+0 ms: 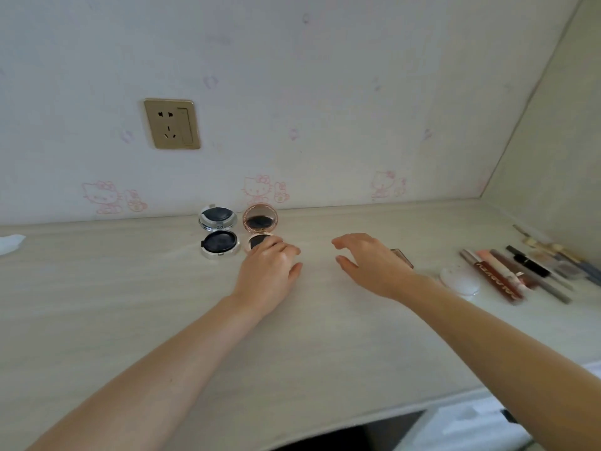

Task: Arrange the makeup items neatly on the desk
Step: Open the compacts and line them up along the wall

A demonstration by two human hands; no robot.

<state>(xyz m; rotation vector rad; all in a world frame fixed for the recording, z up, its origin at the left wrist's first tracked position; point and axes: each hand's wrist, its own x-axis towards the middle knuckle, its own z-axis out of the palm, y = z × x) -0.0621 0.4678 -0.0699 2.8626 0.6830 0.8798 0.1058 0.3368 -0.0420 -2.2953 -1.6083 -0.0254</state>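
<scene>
task approx half done, imo: silver compact (218,234) & rose-gold compact (260,226) sit open side by side at 12 on the bench (162,304). left hand (268,271) rests fingers on the rose-gold base, right hand (370,265) spread, holding nothing. lip tubes & pencils (517,271), white puff (460,280) at 3 not yet sorted.

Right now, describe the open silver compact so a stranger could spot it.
Start at the gold wall socket and drop to the desk. Two open compacts stand by the wall; the silver round compact is the left one, untouched, while its rose-gold neighbour is under the left hand.
</scene>
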